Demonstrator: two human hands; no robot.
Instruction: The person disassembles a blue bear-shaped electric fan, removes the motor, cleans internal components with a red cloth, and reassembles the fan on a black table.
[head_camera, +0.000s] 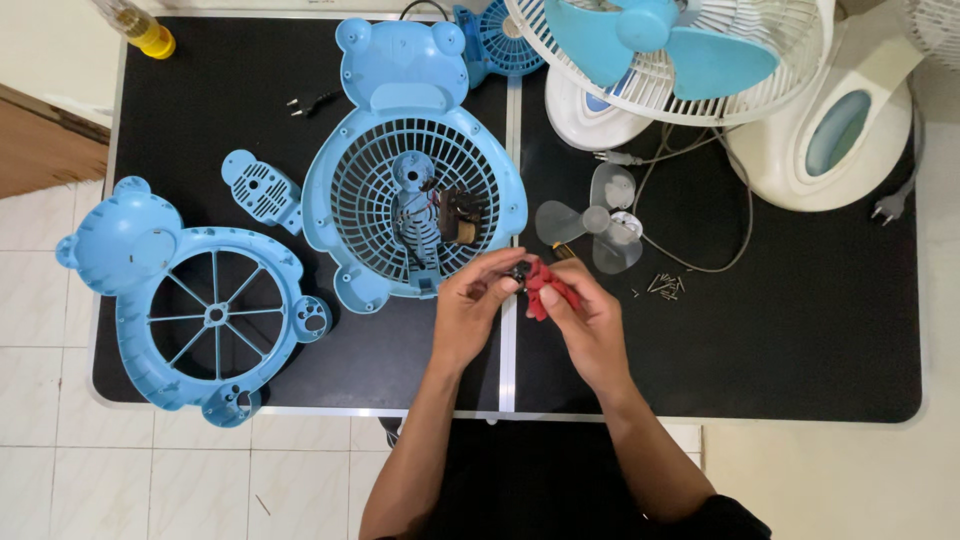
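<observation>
My left hand (472, 305) and my right hand (585, 315) meet over the middle seam of the black table (800, 340). The right hand grips a red-handled tool (545, 285). The left hand pinches a small dark part (517, 272) against the tool's tip. Just beyond the hands lies a blue bear-shaped fan housing (415, 170) with a grille, a small motor (458, 215) and wires inside it. A translucent grey fan blade (598, 220) rests to the right of the housing.
A second blue bear-shaped frame (190, 300) with spokes lies at the left. A small blue cover (262, 187) sits beside it. Several loose screws (662, 287) lie right of the hands. A white desk fan with blue blades (690, 50), a plug (888, 207) and a yellow-capped bottle (140, 27) stand along the far edge.
</observation>
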